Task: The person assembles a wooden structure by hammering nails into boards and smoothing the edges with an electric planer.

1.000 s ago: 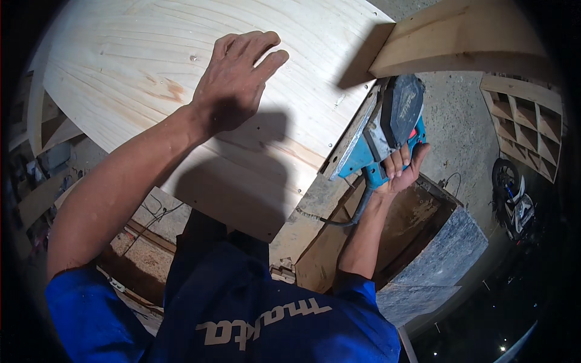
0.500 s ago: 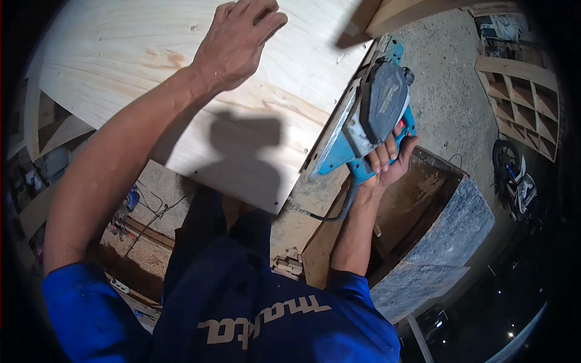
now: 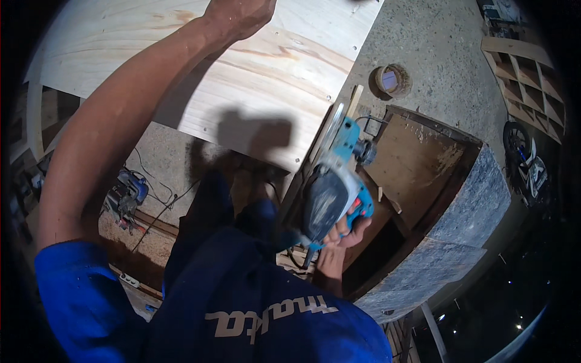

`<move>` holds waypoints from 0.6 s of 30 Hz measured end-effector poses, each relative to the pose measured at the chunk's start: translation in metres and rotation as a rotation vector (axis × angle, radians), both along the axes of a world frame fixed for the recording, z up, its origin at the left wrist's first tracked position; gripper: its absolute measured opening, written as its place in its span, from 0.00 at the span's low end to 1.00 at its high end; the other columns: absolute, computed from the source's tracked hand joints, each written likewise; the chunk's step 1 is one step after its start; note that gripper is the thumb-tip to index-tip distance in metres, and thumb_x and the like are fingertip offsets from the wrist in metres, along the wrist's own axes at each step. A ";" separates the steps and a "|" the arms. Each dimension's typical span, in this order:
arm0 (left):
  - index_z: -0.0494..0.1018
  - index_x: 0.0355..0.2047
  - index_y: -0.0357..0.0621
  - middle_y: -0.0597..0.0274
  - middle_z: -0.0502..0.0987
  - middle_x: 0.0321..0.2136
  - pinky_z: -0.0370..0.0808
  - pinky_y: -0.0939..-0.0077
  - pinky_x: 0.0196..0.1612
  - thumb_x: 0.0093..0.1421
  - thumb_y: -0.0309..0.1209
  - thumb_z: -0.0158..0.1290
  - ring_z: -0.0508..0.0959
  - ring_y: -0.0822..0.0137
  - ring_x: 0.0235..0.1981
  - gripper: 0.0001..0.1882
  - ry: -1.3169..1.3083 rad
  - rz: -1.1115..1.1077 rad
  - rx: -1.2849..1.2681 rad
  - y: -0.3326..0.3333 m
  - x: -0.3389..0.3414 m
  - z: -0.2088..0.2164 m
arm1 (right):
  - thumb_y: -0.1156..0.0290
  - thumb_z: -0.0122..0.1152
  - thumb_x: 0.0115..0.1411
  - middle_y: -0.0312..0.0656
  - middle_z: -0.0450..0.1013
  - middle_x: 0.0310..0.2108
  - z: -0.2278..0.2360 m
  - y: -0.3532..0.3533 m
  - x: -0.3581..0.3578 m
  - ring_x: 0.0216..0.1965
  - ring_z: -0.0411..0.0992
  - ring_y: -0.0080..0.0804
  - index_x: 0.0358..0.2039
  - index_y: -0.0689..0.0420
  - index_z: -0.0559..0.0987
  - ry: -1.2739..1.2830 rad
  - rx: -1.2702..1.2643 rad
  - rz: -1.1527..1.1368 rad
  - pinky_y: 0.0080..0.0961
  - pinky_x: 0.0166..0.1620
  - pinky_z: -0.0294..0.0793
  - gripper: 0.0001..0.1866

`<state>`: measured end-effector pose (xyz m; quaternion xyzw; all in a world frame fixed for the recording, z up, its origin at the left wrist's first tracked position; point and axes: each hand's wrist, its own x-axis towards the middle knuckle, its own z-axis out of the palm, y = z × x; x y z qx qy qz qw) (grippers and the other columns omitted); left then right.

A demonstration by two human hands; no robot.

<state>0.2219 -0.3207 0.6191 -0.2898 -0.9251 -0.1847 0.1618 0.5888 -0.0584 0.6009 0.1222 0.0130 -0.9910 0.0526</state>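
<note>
A pale wooden panel (image 3: 266, 85) spreads out in front of me, with small fastener marks along its edges. My right hand (image 3: 345, 233) is wrapped round the handle of a teal and black electric planer (image 3: 330, 196). The planer lies along the panel's right edge at the near corner, slightly blurred; its underside is hidden. Over the panel reaches my left hand (image 3: 242, 17), cut off by the top of the picture, so its fingers are mostly out of sight. Shadow falls on the panel's near part.
Right of the planer stands an open wooden box (image 3: 423, 145) with grey sides. Beyond it are a bucket (image 3: 392, 80), a compartmented wooden frame (image 3: 526, 85) and a motorbike (image 3: 526, 160). A blue power tool (image 3: 127, 193) and cables lie on the floor at left.
My right hand has drawn the planer back toward me along the panel's right edge, from farther up to the near corner. The view has shifted, leaving my left hand higher and partly cut off.
</note>
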 end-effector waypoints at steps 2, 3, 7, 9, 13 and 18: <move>0.72 0.46 0.39 0.46 0.71 0.48 0.65 0.51 0.55 0.61 0.23 0.44 0.70 0.47 0.52 0.14 0.013 0.000 -0.005 0.001 0.003 0.001 | 0.50 0.59 0.69 0.30 0.56 0.16 0.003 -0.008 0.026 0.09 0.52 0.20 0.48 0.58 0.63 -0.011 -0.032 0.013 0.22 0.14 0.56 0.25; 0.72 0.46 0.39 0.46 0.72 0.48 0.65 0.51 0.55 0.60 0.23 0.44 0.71 0.47 0.52 0.14 0.011 0.008 -0.004 0.001 0.005 0.002 | 0.50 0.59 0.69 0.30 0.56 0.16 0.005 -0.007 0.034 0.09 0.52 0.20 0.48 0.58 0.63 -0.012 -0.033 0.008 0.22 0.14 0.56 0.25; 0.72 0.45 0.39 0.47 0.72 0.48 0.65 0.51 0.54 0.59 0.23 0.44 0.71 0.47 0.50 0.14 -0.004 0.018 0.025 0.005 0.005 -0.001 | 0.50 0.59 0.68 0.30 0.56 0.16 0.004 -0.006 0.025 0.09 0.51 0.19 0.48 0.58 0.64 -0.049 -0.059 0.003 0.22 0.14 0.55 0.25; 0.72 0.45 0.39 0.47 0.72 0.47 0.66 0.51 0.53 0.59 0.23 0.44 0.71 0.47 0.50 0.14 0.017 0.016 0.010 0.003 0.005 -0.001 | 0.50 0.60 0.68 0.30 0.56 0.16 0.006 -0.005 0.007 0.09 0.53 0.19 0.47 0.58 0.64 -0.048 -0.047 -0.004 0.22 0.13 0.57 0.25; 0.71 0.45 0.39 0.47 0.72 0.47 0.65 0.52 0.53 0.59 0.24 0.45 0.71 0.47 0.50 0.14 0.037 0.001 0.011 0.003 0.003 0.002 | 0.50 0.59 0.68 0.31 0.57 0.16 0.011 -0.001 -0.024 0.09 0.55 0.20 0.44 0.57 0.64 -0.027 -0.053 -0.001 0.21 0.12 0.61 0.23; 0.71 0.46 0.39 0.46 0.71 0.48 0.65 0.51 0.54 0.59 0.23 0.45 0.71 0.48 0.51 0.14 0.004 0.020 -0.030 0.005 0.002 0.004 | 0.50 0.56 0.70 0.31 0.56 0.16 0.006 0.010 -0.067 0.08 0.56 0.19 0.42 0.56 0.63 0.005 -0.062 0.000 0.20 0.12 0.61 0.22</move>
